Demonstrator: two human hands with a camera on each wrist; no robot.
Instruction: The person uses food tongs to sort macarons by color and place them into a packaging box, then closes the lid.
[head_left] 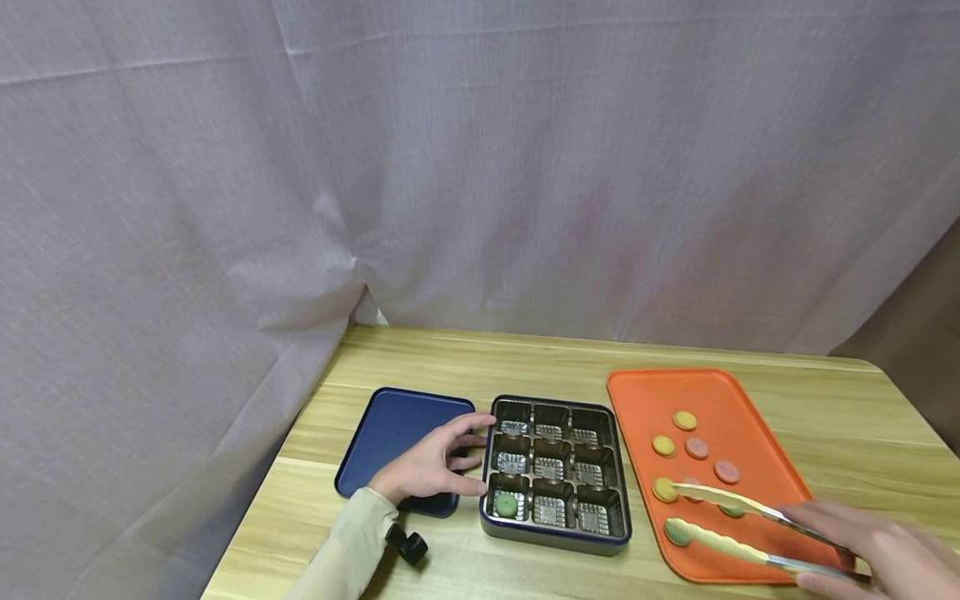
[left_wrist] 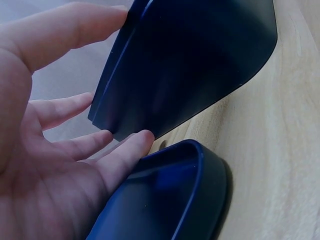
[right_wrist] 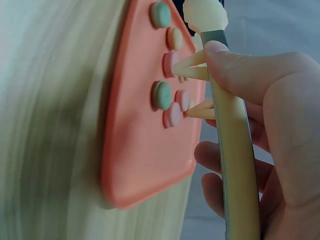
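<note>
Right hand (head_left: 885, 542) grips tongs (head_left: 738, 525), arms apart, tips at the tray's lower-left edge.
Green macaron (head_left: 677, 531) lies beside the lower tip, left of the hand; long axis runs left-right. Left hand (head_left: 427, 467), fingers spread, rests on the tin (head_left: 555, 542)'s left wall, farther off.

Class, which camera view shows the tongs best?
The head view: the right hand grips the tongs, both arms open above the orange tray. The right wrist view shows them close and foreshortened; the left wrist view shows none.
</note>
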